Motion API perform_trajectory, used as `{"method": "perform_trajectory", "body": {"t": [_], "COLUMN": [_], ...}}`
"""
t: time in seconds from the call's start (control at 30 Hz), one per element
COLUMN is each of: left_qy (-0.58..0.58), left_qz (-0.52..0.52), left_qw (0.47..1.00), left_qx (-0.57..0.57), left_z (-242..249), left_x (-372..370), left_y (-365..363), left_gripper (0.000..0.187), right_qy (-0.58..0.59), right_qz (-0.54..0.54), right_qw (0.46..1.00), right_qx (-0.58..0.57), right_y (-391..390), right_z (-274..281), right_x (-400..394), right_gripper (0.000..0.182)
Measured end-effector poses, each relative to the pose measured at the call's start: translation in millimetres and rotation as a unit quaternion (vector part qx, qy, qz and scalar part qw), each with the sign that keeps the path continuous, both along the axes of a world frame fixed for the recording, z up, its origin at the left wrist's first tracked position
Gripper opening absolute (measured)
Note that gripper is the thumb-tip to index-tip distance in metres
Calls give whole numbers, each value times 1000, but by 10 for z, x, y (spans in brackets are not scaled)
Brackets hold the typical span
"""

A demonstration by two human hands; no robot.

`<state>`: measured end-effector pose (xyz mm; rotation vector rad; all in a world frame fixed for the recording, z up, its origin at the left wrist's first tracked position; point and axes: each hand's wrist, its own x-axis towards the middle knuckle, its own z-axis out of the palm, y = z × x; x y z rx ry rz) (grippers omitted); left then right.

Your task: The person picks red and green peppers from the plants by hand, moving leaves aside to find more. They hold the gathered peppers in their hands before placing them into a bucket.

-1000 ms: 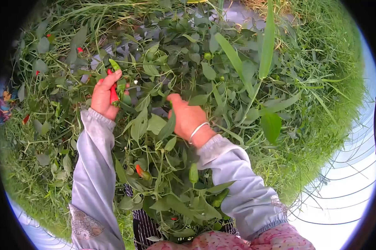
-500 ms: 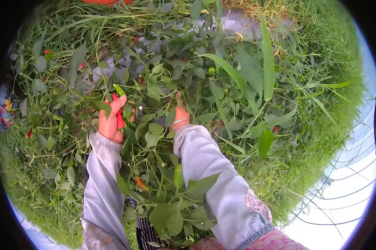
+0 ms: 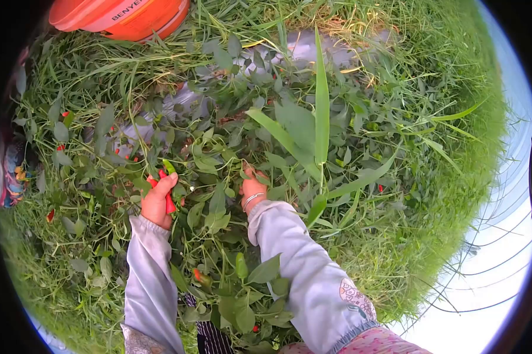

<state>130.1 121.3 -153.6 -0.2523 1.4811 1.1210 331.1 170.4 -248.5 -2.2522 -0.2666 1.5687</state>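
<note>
My left hand (image 3: 155, 203) is closed around red chili peppers (image 3: 170, 203), which show beside the thumb. A green chili pepper (image 3: 169, 167) sticks up above the same fingers. To the right, my right hand (image 3: 254, 187), with bangles at the wrist, reaches among the pepper plant's leaves. Its fingers are curled and partly hidden, so what they grip cannot be made out. Nearer my body hang a green pepper (image 3: 241, 266) and an orange-red pepper (image 3: 201, 277) on a leafy plant between my forearms.
An orange bucket (image 3: 145, 23) stands in the grass at the top left. Silvery plastic sheeting (image 3: 313, 48) shows between the plants. A tall grass blade (image 3: 322, 100) rises right of centre. Several red peppers dot the foliage at left. Colourful patterned fabric (image 3: 15, 174) is at the left edge.
The view has shifted, bringing much more of the orange bucket into sight. My left hand still holds the peppers. My right hand stays low among the leaves, its fingers a little more visible.
</note>
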Motion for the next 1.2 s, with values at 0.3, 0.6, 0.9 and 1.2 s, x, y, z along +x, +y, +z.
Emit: {"method": "perform_trajectory", "body": {"t": [0.3, 0.6, 0.9, 1.2], "left_qy": [57, 187, 305, 362], "left_qz": [-21, -49, -333, -875], "left_qw": [998, 981, 863, 320], "left_qx": [6, -1, 226, 7], "left_z": [-106, 610, 874, -545], "left_x": [-88, -320, 787, 2024], "left_y": [-102, 526, 2260, 1626], "left_gripper": [22, 35, 35, 18], "right_qy": [76, 271, 444, 504], "right_qz": [59, 197, 91, 193], "right_qw": [988, 938, 886, 841], "right_qx": [123, -93, -103, 30], "right_y": [-250, 93, -137, -380], "right_z": [-30, 1028, 1431, 1463], "right_x": [393, 285, 510, 768], "right_gripper": [20, 30, 25, 25]}}
